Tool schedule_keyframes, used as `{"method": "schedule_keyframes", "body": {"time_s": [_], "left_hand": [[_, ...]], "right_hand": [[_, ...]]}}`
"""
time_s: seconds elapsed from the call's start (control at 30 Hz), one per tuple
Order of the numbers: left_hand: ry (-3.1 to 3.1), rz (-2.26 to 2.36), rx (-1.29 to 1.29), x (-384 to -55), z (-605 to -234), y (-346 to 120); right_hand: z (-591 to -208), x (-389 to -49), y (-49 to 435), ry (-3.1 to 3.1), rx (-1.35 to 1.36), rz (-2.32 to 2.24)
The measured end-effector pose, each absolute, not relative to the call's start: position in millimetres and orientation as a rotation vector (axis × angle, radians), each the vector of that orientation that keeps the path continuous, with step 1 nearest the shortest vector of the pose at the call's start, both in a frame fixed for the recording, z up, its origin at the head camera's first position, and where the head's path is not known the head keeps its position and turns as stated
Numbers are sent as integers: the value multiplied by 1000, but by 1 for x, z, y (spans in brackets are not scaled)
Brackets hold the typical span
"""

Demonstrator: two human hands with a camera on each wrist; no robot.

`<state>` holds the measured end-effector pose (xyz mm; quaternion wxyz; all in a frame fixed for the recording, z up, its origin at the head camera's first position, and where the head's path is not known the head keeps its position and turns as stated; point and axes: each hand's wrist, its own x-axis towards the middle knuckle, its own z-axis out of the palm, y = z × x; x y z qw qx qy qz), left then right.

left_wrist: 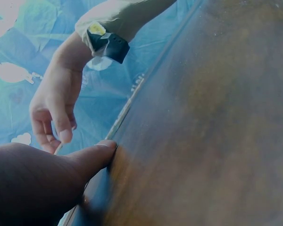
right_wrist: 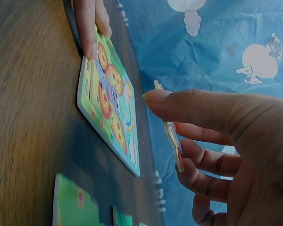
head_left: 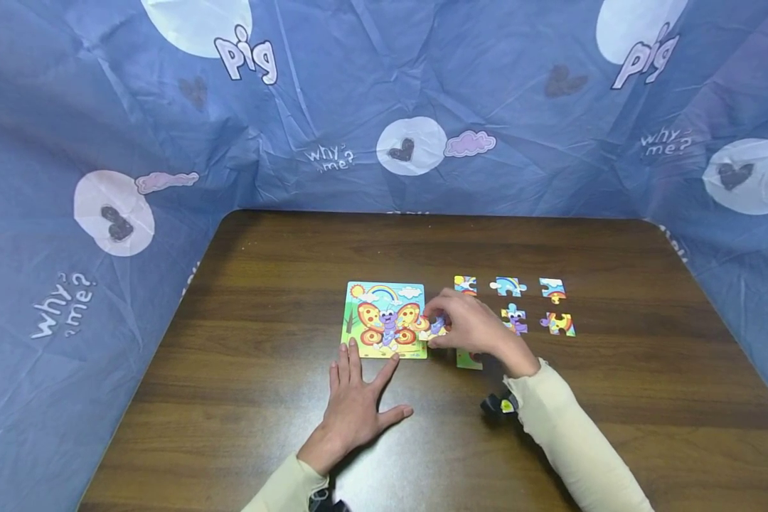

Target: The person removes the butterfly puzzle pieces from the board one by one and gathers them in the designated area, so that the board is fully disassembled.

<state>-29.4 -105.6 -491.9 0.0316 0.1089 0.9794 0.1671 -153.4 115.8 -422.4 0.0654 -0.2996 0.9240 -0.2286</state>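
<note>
My right hand (head_left: 470,327) pinches a jigsaw piece (head_left: 434,328) between thumb and fingers, raised above the table at the right edge of a butterfly picture board (head_left: 350,320). Seen edge-on in the right wrist view, the puzzle piece (right_wrist: 173,141) is thin and pale-sided. The board shows a butterfly, a rainbow and a sun. With fingers spread, my left hand (head_left: 353,412) rests on the table, its fingertips at the board's lower edge. In the left wrist view, the thumb (left_wrist: 96,155) of that hand lies along the tabletop.
To the right lie several loose jigsaw pieces, among them a rainbow piece (head_left: 508,286), a purple piece (head_left: 515,320) and an orange piece (head_left: 561,324). A green piece (head_left: 469,360) is partly hidden below my right hand. Blue printed cloth (head_left: 358,85) hangs around the wooden table (head_left: 243,306).
</note>
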Motion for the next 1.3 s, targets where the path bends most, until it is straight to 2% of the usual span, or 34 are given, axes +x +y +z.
{"method": "schedule_keyframes", "body": {"time_s": [1.3], "left_hand": [[3009,573,323,-29,-492,-105]], "right_hand": [[-440,-132,232,2832,-815,-724]]}}
